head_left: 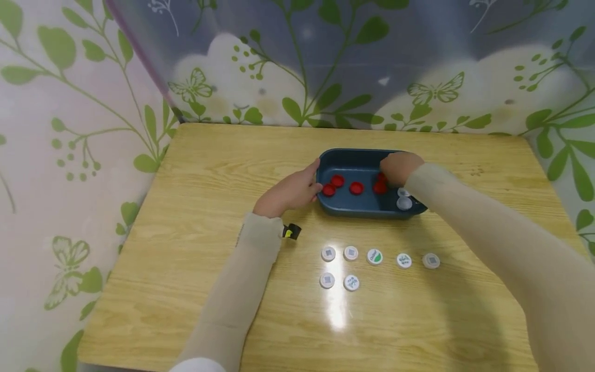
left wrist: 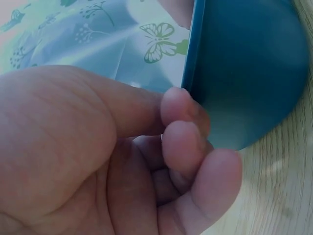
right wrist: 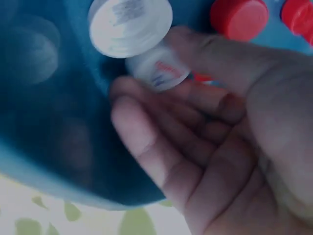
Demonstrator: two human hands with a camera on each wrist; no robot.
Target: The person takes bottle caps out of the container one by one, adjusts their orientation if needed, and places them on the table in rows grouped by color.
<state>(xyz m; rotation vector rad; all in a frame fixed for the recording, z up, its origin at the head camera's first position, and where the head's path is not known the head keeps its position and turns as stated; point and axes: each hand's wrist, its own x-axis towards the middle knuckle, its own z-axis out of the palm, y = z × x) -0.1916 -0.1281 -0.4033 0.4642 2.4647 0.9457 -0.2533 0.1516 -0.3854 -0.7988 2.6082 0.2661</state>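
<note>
A dark blue oblong tub (head_left: 362, 212) stands toward the back of the table. My left hand (head_left: 288, 194) grips its left end, thumb and fingers at the wall; the left wrist view shows the fingertips against the tub wall (left wrist: 249, 68). Inside the tub's right end is my right hand (head_left: 401, 168). Between its thumb and fingers, in the right wrist view, it pinches a white bottle cap (right wrist: 164, 72) with red and blue print. Another white cap (right wrist: 131, 27) lies right beside that one. Several red caps (head_left: 356, 188) lie on the tub floor, and clear-white caps (head_left: 404, 203) sit at its right end.
In front of the tub, several white caps lie on the wooden table (head_left: 186, 289): a longer back row including a green-and-white cap (head_left: 374, 257), and a front row of two, including a printed cap (head_left: 351, 282). A leaf-patterned curtain (head_left: 260, 77) borders the table's back edge.
</note>
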